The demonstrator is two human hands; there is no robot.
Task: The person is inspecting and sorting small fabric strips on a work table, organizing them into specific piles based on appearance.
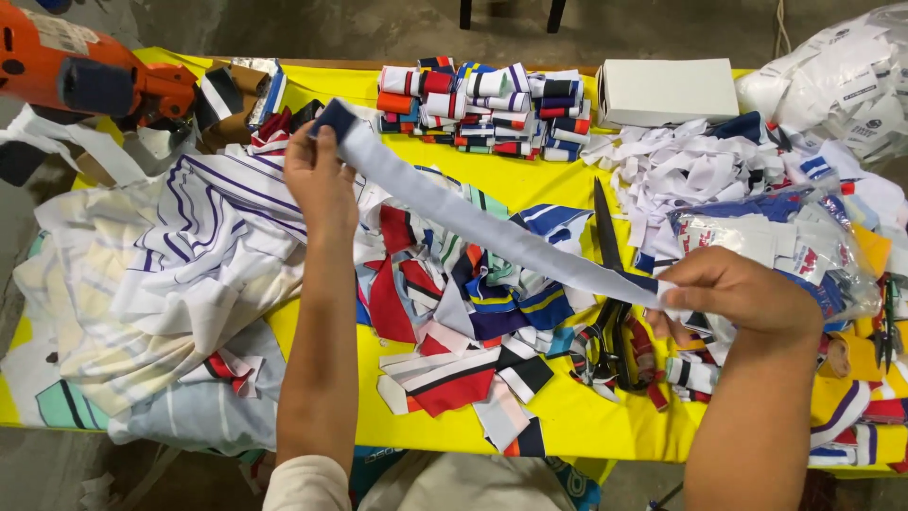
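Note:
A long pale grey fabric strip (492,232) with dark blue ends stretches diagonally over the table. My left hand (320,180) pinches its far end at the upper left. My right hand (733,293) grips its near end at the lower right. Under the strip lies a heap of coloured fabric scraps (454,303). Large black scissors (610,284) lie on the yellow table cover (577,416), just left of my right hand.
Folded coloured fabric bands (482,109) are stacked at the back. A white box (667,90) stands beside them. White striped cloth (161,274) piles at the left, an orange cutting machine (85,71) at the far left corner, and plastic bags (785,237) at the right.

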